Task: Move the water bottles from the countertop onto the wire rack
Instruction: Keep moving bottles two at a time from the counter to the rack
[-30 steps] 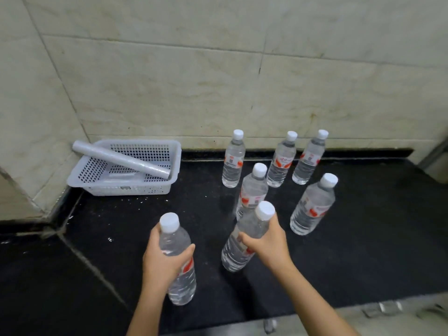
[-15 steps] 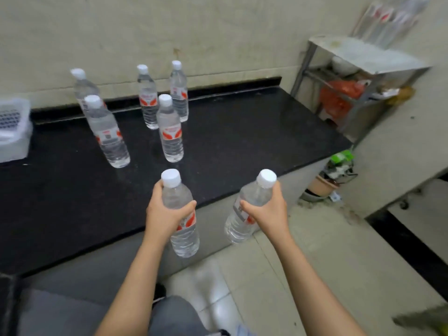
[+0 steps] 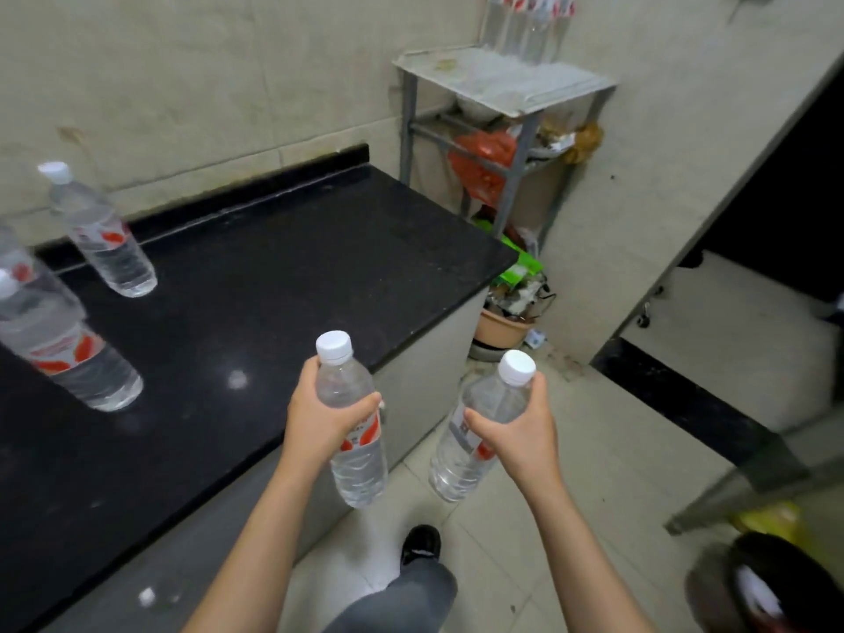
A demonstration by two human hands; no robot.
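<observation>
My left hand point(image 3: 319, 420) grips a clear water bottle point(image 3: 354, 454) with a white cap and a red label, held off the front edge of the black countertop point(image 3: 283, 285). My right hand point(image 3: 520, 431) grips a second bottle point(image 3: 470, 454), tilted, over the tiled floor. More bottles stand on the countertop at the left: one near the wall point(image 3: 102, 235) and one closer to me point(image 3: 59, 344). The grey metal wire rack point(image 3: 502, 84) stands in the far corner, right of the counter. Several bottles point(image 3: 530, 25) stand at the back of its top shelf.
Lower rack shelves hold a red bag point(image 3: 484, 162) and clutter. A tan basin point(image 3: 500, 328) and green packaging sit on the floor beside the counter's end. My shoe point(image 3: 420, 543) is on the floor tiles. A dark raised threshold point(image 3: 676, 395) runs at the right.
Both bottles came off the countertop in my hands. My view has swung right, away from the white basket and toward the rack, and I have stepped closer to it.
</observation>
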